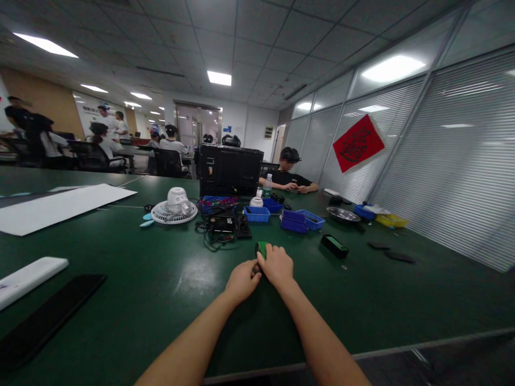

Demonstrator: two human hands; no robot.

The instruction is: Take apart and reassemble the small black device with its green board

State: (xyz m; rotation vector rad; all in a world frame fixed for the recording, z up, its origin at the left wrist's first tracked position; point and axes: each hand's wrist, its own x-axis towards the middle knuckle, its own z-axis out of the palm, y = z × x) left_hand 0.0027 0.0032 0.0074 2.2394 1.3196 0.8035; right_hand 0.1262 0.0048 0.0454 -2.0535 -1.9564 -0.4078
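Note:
My right hand is wrapped over a small green and black object at the middle of the green table. Only the far end of that object shows; my fingers and thumb cover the rest, so its kind is unclear. Close against it on the left, my left hand has its fingers curled in beside the right thumb. Whether anything lies in those left fingers is hidden. To the right stands a black open box with a green inside.
Ahead are a bundle of black cables, blue trays, a white fan and a black monitor-like panel. A metal bowl and yellow tray stand right. Across the table sits a person.

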